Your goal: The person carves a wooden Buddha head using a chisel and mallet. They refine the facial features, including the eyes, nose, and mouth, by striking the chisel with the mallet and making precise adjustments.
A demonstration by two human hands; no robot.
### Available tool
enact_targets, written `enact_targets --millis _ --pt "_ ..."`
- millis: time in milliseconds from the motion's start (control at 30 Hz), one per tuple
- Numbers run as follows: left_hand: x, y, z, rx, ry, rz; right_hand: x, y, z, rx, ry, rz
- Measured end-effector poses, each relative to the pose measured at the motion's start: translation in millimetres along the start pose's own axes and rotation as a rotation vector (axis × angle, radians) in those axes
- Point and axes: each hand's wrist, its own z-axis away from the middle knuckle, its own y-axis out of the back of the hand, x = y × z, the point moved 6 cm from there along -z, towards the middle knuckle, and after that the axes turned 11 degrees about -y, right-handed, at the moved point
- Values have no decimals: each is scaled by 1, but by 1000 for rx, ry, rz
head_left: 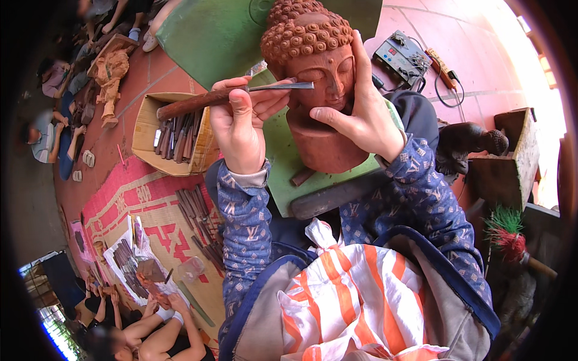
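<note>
A reddish-brown wooden Buddha head (307, 45) with curled hair stands on its round base, upright in front of me. My left hand (245, 126) is closed round a chisel (195, 103) with a brown wooden handle. The chisel's metal blade points right, its tip over the carved eye area; whether it touches the wood I cannot tell. My right hand (370, 117) clasps the other side of the face, fingers up along the cheek and thumb across near the chin. Under the carving is a green board (280, 150), with a short brown piece (302, 176) lying by the base.
A cardboard box (144, 129) of chisels stands at the left, with more tools (198, 216) on a red-patterned mat (129, 186). Right are a control box (400, 57) with cables, a power strip (441, 67), a dark carved figure (469, 144) and a wooden box (512, 168). Other people sit left.
</note>
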Motion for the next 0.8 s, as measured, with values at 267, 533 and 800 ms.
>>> enact_targets --millis 267,533,800 --pt "-7 5 -4 -16 -9 43 2 2 1 14 -21 39" --pt "-13 6 -2 -4 -31 74 2 0 1 22 17 38" --pt "-16 5 3 57 -21 149 1 -1 2 7 39 88"
